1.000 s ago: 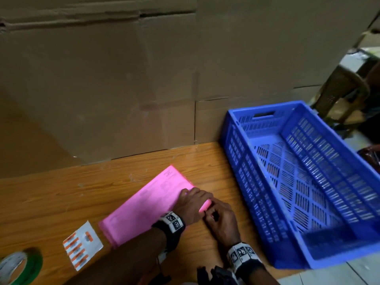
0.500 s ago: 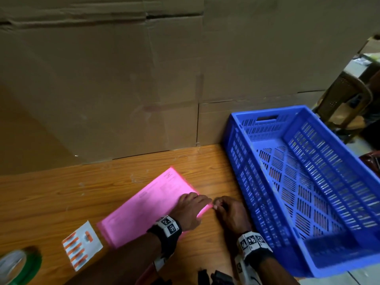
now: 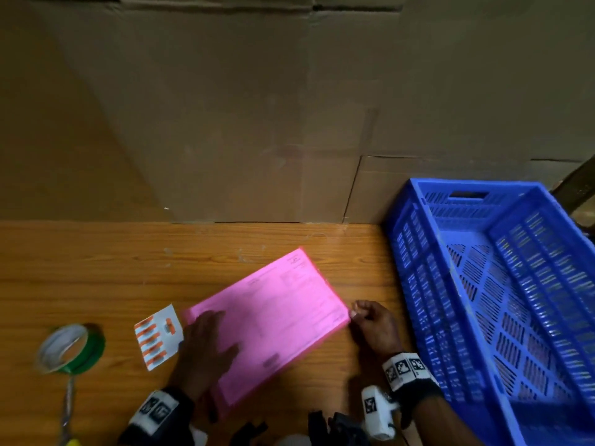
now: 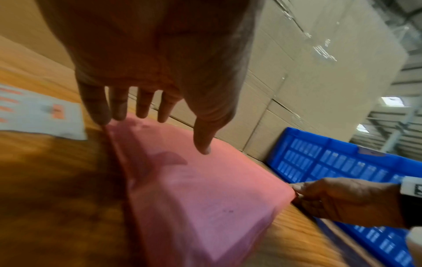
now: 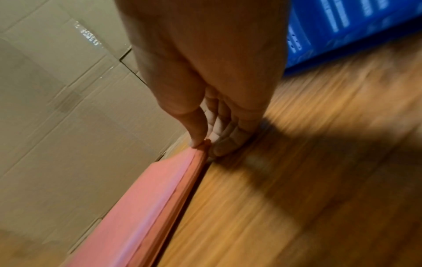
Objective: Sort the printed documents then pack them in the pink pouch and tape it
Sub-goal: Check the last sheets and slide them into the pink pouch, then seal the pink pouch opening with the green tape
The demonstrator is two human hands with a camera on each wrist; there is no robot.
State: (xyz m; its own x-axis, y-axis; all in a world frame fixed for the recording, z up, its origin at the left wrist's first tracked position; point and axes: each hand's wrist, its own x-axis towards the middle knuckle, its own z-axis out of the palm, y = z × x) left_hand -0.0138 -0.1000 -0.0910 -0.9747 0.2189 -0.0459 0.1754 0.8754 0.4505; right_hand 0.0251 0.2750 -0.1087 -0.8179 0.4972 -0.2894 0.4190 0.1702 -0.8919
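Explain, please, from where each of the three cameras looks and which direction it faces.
Head: worn on the head, looking forward and down at the wooden table, with both forearms, the left hand flat on the pink pouch and the right hand at its corner.
Left wrist: looks along the open left hand's straight fingers over the pouch toward the blue crate.
Right wrist: looks along the right hand, whose fingers pinch the pouch's corner.
Shared: all three show the pouch, crate and cardboard boxes.
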